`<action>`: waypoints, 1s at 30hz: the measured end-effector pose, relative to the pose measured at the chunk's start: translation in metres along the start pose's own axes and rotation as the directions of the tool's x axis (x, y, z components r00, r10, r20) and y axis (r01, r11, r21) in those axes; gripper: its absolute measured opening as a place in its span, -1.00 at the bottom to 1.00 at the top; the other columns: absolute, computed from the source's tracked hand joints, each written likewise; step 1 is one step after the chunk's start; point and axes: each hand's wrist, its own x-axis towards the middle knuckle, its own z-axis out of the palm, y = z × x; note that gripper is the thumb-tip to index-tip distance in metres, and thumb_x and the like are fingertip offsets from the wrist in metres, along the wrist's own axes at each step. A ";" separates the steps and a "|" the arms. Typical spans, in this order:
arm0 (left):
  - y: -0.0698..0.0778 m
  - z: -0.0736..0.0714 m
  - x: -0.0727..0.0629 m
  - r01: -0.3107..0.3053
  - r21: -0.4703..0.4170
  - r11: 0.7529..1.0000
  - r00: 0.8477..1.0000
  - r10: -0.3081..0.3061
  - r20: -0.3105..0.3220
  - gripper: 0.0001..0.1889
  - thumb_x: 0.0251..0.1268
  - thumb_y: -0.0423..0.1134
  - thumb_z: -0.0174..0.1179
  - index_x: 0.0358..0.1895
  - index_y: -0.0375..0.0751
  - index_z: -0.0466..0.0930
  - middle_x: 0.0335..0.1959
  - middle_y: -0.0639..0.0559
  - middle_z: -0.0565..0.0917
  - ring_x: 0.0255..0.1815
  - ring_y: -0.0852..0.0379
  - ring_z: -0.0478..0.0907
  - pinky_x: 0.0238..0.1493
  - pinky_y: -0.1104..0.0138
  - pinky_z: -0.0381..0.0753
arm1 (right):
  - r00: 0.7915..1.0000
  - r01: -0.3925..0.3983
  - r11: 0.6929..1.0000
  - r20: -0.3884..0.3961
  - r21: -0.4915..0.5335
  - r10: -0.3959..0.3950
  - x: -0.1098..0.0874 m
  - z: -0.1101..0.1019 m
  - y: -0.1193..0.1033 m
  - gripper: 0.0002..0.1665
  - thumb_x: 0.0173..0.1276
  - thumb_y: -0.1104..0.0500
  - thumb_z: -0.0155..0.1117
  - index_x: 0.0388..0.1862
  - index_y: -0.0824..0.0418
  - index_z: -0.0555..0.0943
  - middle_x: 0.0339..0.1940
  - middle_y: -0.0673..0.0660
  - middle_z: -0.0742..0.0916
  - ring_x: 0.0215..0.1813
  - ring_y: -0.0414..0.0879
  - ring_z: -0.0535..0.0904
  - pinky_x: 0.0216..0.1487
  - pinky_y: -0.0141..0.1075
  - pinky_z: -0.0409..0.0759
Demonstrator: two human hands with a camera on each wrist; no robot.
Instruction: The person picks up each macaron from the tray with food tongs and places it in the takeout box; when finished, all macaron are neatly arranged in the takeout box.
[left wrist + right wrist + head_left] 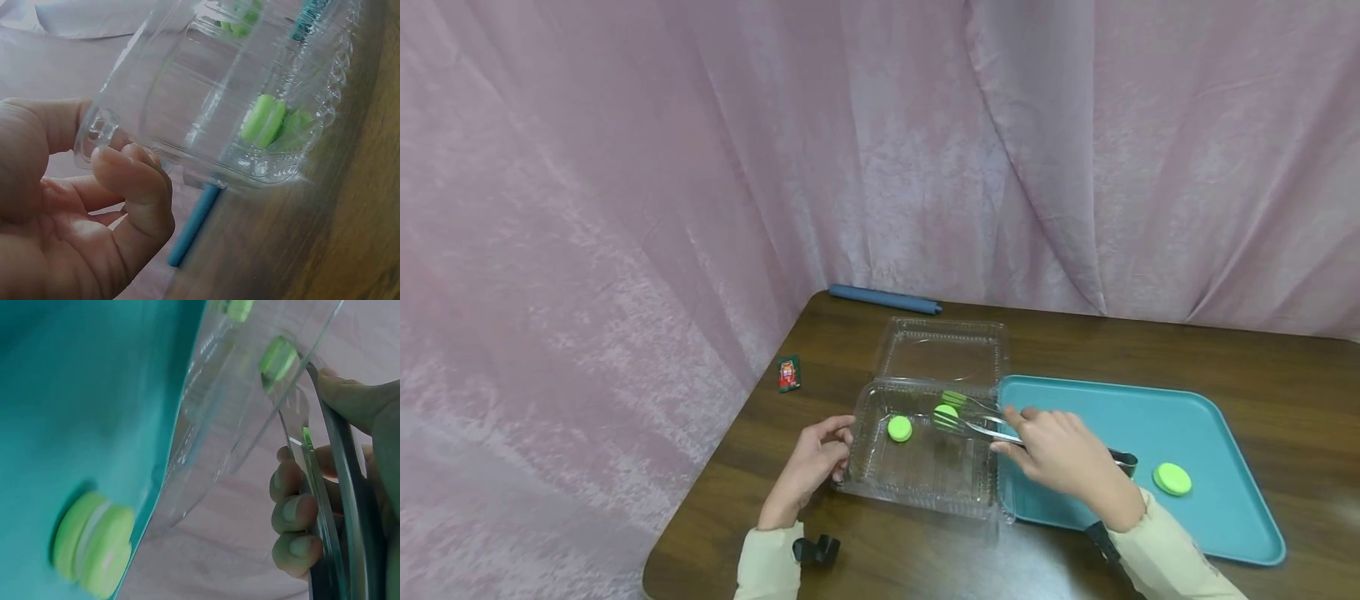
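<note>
Two round lime-green macarons (899, 429) in clear, ribbed-plastic clamshell box (921, 472). Pinching box edge with left hand (812, 458); gripping shiny metal tongs (992, 432) with right hand (1063, 452).

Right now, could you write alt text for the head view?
A right hand holds tongs around a green macaron at an open clear box containing another; the left hand touches the box's edge. A third sits on a blue tray.

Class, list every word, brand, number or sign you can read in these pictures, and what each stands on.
Red-and-green packet: pale marks, too small and blurred to read.
Tongs, clear container, turquoise tray: no readable text.
So nothing can be quoted.
</note>
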 end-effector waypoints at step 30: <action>-0.002 0.002 -0.001 -0.017 -0.039 0.999 1.000 0.016 -0.025 -0.43 0.09 -0.62 -0.05 0.29 -0.61 0.39 -0.23 -0.13 0.46 -0.54 0.21 0.36 -0.62 0.48 0.39 | 0.994 0.009 0.999 0.111 -0.053 -0.003 0.034 0.003 -0.025 -0.57 0.24 -0.10 0.49 -0.31 0.27 0.65 -0.74 -0.08 0.36 -0.72 -0.22 0.22 -0.74 -0.34 0.22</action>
